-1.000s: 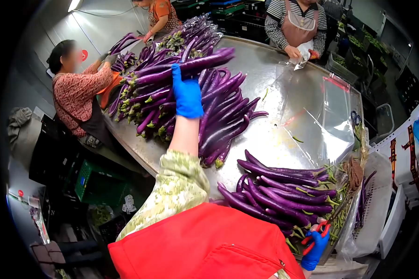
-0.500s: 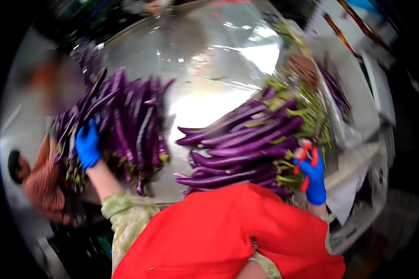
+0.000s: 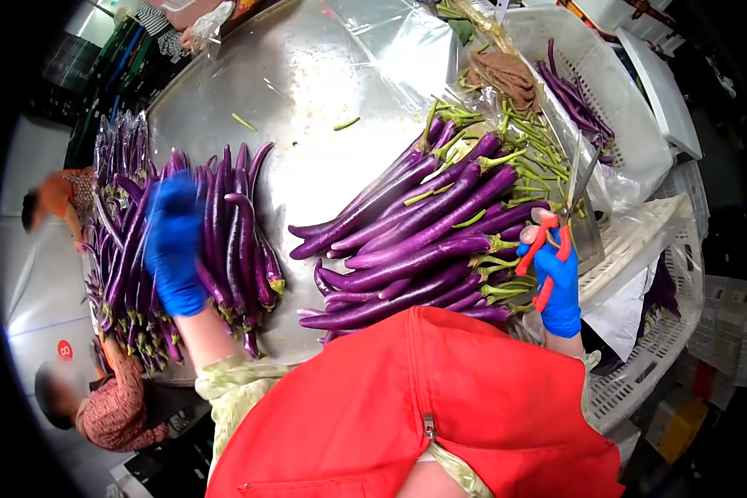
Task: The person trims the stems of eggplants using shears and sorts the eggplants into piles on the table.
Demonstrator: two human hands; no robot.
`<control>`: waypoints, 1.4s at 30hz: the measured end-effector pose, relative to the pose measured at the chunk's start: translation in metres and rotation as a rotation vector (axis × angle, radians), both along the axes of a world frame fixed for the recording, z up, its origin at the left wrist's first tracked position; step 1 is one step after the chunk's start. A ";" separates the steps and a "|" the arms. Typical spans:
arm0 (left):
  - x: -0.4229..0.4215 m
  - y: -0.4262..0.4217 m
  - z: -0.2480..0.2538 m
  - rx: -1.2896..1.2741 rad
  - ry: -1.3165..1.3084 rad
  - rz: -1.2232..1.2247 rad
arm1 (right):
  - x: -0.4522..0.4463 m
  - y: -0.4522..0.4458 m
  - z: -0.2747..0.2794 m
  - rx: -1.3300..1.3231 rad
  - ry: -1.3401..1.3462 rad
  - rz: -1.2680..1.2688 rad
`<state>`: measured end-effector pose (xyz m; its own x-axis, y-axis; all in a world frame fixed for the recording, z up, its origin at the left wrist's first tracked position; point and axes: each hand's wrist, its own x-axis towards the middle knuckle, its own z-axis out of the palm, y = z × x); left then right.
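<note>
My left hand [image 3: 176,249], in a blue glove, is over the left heap of long purple eggplants [image 3: 241,236]. Motion smears its fingers, so whether it touches or grips one cannot be made out. My right hand [image 3: 561,292], also gloved in blue, is closed around red-handled scissors [image 3: 565,246], whose metal blades point up and away from me and stand apart. Just left of the scissors lie the stem ends of a second heap of eggplants [image 3: 415,236], their tips toward the middle of the metal table [image 3: 299,149].
Cut green stems [image 3: 535,149] and a brown cloth [image 3: 503,79] lie along the table's right side. Beyond are a white crate [image 3: 639,141] with eggplants inside and another white crate [image 3: 631,390] lower right. Two people, one a co-worker in a patterned top [image 3: 116,411], are at the left.
The view has shifted and sharpened. My left hand has moved a little to the right over the left heap. My right hand still holds the scissors, whose blades now show clearly.
</note>
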<state>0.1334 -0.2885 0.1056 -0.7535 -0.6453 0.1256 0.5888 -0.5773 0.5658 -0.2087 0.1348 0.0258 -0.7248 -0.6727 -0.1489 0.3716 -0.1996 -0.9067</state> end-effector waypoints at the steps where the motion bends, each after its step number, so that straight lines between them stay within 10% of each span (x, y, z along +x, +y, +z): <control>1: -0.050 0.036 -0.002 -0.230 -0.391 0.070 | 0.000 -0.001 0.001 0.001 -0.004 0.003; 3: -0.117 0.085 -0.023 -0.687 -0.919 -0.180 | -0.001 -0.001 0.001 0.003 -0.008 0.008; 8: -0.188 0.108 -0.097 -0.990 -1.101 -0.515 | -0.003 0.006 -0.002 0.061 -0.009 -0.016; 14: -0.193 0.099 -0.083 -0.602 -1.121 -0.778 | -0.004 0.006 -0.011 0.059 -0.063 -0.034; 24: -0.189 0.113 -0.056 -0.438 -1.096 -0.620 | -0.011 0.010 0.009 0.180 0.077 0.058; 34: -0.172 0.139 0.005 -1.163 -1.108 -0.357 | -0.017 0.011 0.031 0.423 0.765 0.252; 42: -0.160 0.153 0.002 -1.145 -0.997 -0.362 | -0.020 0.018 0.018 0.348 0.508 0.360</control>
